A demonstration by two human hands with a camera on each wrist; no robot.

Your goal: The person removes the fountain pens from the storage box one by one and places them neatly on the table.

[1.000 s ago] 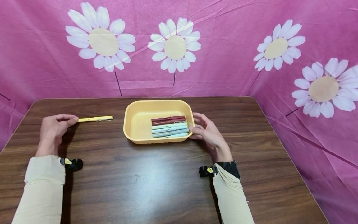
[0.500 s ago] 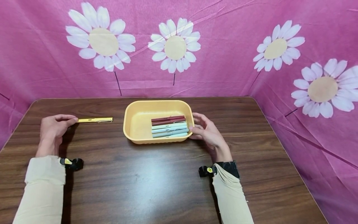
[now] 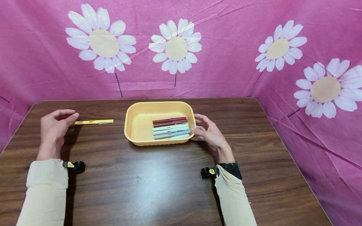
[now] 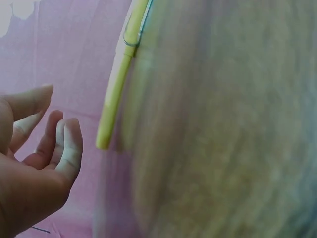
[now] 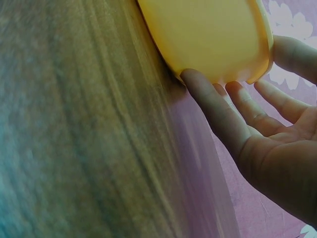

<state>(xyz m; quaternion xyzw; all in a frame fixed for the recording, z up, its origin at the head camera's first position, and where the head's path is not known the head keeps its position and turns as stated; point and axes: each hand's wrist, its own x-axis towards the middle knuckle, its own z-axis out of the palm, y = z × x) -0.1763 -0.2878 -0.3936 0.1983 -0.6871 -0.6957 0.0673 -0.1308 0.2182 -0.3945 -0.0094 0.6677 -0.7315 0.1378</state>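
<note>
Yellow plastic is shown by a slim capped pen (image 3: 96,121), which is laid flat on the wood-grained table (image 3: 152,185) just beside the left hand (image 3: 54,128). Nothing is held in that hand's grip: its thumb and forefinger are parted and its remaining fingers loosely bent, and in the left wrist view a clear gap is seen between the fingertips and the pen. The pen's bare end is pointed towards the hand, and its wire clip is turned away, towards the pale yellow tray (image 3: 158,142).

The tray's right end is held by the right hand (image 3: 210,133), whose grip is spread wide; the thumb is set against the near corner, and the fingers are placed along the outer side wall and far edge. Inside, dark red pens (image 3: 169,120) are lined up behind paler, bluish and grey ones (image 3: 171,129), all against the right side. The left part of the tray is separated from the yellow pen by a strip of table.
</note>
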